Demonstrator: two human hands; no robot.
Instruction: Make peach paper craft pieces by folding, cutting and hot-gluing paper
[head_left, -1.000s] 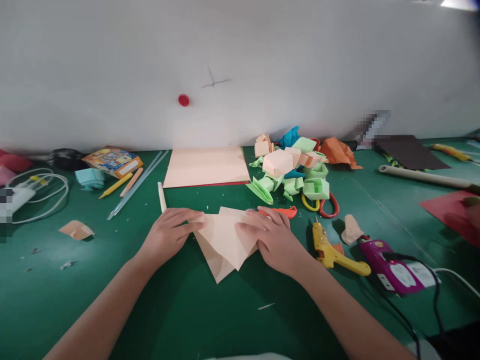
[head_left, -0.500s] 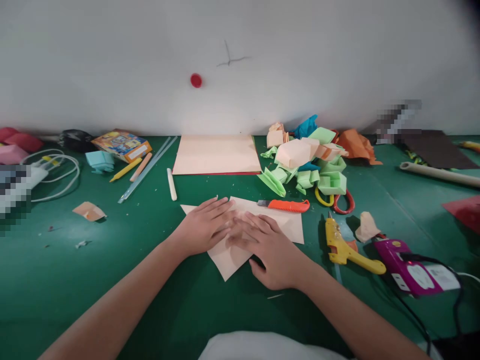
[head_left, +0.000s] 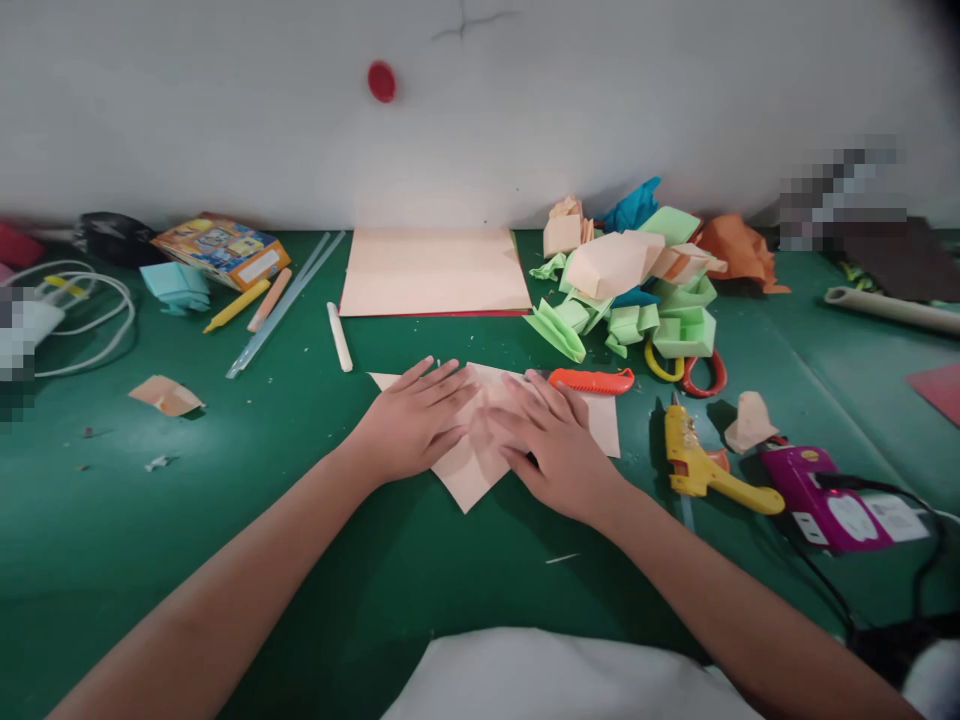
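Observation:
A sheet of peach paper (head_left: 466, 478), folded to a point at its near edge, lies on the green table in front of me. My left hand (head_left: 409, 420) rests flat on its left part, fingers stretched out. On the right part lies my right hand (head_left: 553, 440), fingers spread and somewhat blurred. Both hands cover much of the sheet, so its folds are partly hidden. An orange utility knife (head_left: 592, 381) lies across the paper's far right edge, just beyond my right fingers. Neither hand appears to grip anything.
Peach sheets (head_left: 435, 270) lie by the wall, with crumpled and folded papers (head_left: 615, 265) to their right. Scissors (head_left: 703, 372), a yellow glue gun (head_left: 697, 465) and a purple power strip (head_left: 832, 500) with cords stand right. Leftward are a white stick (head_left: 340, 337), crayons (head_left: 236, 306) and glue sticks (head_left: 281, 315).
My right hand has slid rightward over the paper, widening the gap between my hands. My left hand stays flat on the sheet. The camera view has tilted down slightly.

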